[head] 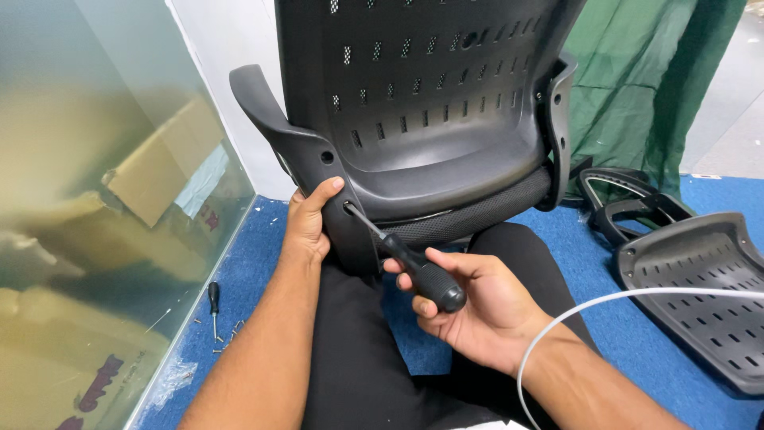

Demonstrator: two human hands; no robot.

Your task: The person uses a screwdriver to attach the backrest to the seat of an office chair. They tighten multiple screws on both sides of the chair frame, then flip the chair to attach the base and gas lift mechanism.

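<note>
**Screwdriver at the chair's armrest bracket**

Fingers of the right hand [477, 306] are curled shut around the black handle of a screwdriver [410, 263], thumb along the top, with the thin metal shaft running up and left into a hole in the armrest [306, 163]. The left hand [309, 223] is wrapped closed on that same armrest just beside the hole, thumb pressed on its outer face.

The screwdriver looks light and stiff; its ribbed handle should give a sure hold, though the slim shaft could slip out of the screw head if tilted. The office chair [430, 103] is bulky, its hard plastic back rigid and probably awkward to shift, so the armrest is the sensible place to steady it. It rests against the person's lap, above the blue carpeted floor [573, 263].

Room is tight on the left, where a frosted glass wall [103, 199] stands close. Near its foot lie a second small screwdriver [213, 301] and loose screws [231, 333]. To the right the floor is more open, but a spare chair back [700, 287] lies there, and a white cable [605, 306] arcs over the right wrist.
</note>
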